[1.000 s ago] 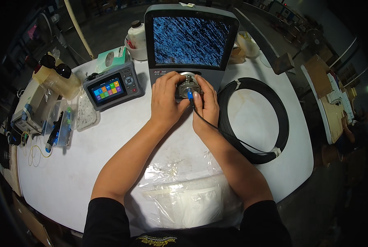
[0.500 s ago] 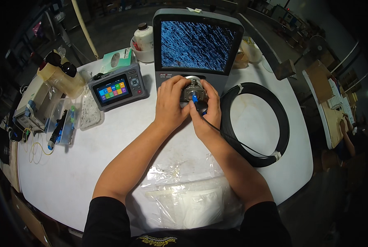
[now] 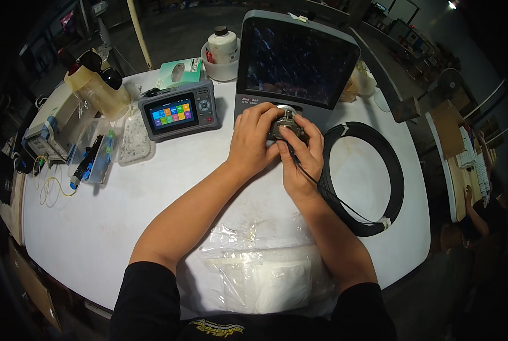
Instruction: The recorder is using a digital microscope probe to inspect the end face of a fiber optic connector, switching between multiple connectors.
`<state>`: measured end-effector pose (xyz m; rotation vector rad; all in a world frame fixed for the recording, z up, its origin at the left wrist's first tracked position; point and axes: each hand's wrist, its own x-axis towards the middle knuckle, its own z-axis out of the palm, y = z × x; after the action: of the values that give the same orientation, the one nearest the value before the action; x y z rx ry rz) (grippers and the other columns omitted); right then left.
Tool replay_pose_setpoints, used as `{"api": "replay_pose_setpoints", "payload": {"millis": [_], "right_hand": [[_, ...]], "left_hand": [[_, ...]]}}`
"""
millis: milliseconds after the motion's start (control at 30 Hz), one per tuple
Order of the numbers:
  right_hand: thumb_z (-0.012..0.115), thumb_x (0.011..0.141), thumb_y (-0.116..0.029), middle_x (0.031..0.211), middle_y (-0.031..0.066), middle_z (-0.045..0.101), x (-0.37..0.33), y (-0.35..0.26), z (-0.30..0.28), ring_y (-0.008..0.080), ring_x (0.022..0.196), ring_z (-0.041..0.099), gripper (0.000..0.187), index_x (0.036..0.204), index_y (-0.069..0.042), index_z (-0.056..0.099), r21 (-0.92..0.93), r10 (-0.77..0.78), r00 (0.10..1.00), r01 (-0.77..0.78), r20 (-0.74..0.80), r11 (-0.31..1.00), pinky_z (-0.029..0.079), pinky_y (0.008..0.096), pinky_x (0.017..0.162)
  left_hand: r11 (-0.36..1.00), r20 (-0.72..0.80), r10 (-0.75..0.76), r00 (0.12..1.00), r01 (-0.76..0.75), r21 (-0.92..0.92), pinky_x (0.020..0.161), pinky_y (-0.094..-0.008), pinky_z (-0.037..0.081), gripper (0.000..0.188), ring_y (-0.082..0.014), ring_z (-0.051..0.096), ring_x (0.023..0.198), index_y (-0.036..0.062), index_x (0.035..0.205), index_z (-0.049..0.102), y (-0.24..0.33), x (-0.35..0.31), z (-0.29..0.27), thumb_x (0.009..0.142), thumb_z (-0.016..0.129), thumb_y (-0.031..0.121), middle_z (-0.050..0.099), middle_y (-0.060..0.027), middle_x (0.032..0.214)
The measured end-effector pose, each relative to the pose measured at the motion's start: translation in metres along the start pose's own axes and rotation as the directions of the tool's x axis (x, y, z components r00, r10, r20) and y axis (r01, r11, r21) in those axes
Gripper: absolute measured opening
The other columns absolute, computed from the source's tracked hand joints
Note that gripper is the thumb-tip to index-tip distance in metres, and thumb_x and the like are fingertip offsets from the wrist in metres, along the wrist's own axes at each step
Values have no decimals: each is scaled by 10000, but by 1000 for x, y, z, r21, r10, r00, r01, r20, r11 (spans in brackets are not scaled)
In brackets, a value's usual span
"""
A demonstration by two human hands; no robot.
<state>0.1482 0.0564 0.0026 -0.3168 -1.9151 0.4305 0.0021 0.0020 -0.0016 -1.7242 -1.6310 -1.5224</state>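
Observation:
A round metal fitting sits at the front of a grey monitor unit. My left hand is closed round its left side, fingers curled over the top. On the right, my right hand pinches the end of a thin black fiber optic cable at the fitting's face. Its fingers cover the connector, so whether the plug sits fully in the fitting cannot be seen. From that hand the cable runs down to a large black coil on the white table. The screen looks dark with faint bluish specks.
A handheld tester with a lit colour screen stands left of my hands. Beyond it are a clear tray of small parts, a bin with a black pen-like tool and a white bottle. Plastic bags lie near me.
The bright blue streaked picture on the screen has gone dark. My right fingers have shifted over the fitting's face, hiding the blue connector. The whole view has swung slightly left.

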Motion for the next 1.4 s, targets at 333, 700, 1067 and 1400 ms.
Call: {"api": "replay_pose_setpoints", "payload": {"millis": [333, 700, 1067, 1400], "right_hand": [[850, 813, -23, 1348, 125, 664, 6, -6, -6, 390, 1277, 570, 378, 1176, -119, 809, -74, -74, 997, 74, -4, 995, 480, 478, 1096], [836, 853, -50, 1127, 115, 723, 9, -16, -12, 367, 1175, 630, 290, 1140, -55, 793, -32, -127, 992, 127, -2, 991, 517, 486, 1035], [740, 1021, -120, 1043, 113, 792, -19, -57, -70, 155, 955, 744, 269, 1244, 30, 716, 421, 371, 874, -478, 313, 771, 576, 289, 892], [864, 899, -297, 856, 65, 717, -80, -102, -144, 281, 922, 696, 273, 909, -37, 781, 426, 108, 711, -528, 695, 735, 555, 423, 869]], "left_hand": [[1000, 7, -11, 1000, 11, -5, 1007, -472, 454, 651, -366, 580, 1198, 86, 1332, 623, 1, 0, 1, 729, 858, 160, 607, -119, 1334], [1000, -7, 10, 1000, -10, 5, 991, -464, 459, 665, -367, 580, 1187, 83, 1340, 622, -3, 2, 2, 719, 844, 164, 607, -128, 1333], [997, -15, 57, 998, -56, 62, 993, -466, 489, 647, -383, 598, 1157, 72, 1330, 613, -3, 3, -3, 724, 830, 137, 622, -150, 1303], [992, -57, 74, 996, -68, 103, 1060, -490, 466, 656, -426, 571, 1226, 41, 1339, 582, -5, -1, 2, 720, 782, 124, 593, -202, 1316]]}}
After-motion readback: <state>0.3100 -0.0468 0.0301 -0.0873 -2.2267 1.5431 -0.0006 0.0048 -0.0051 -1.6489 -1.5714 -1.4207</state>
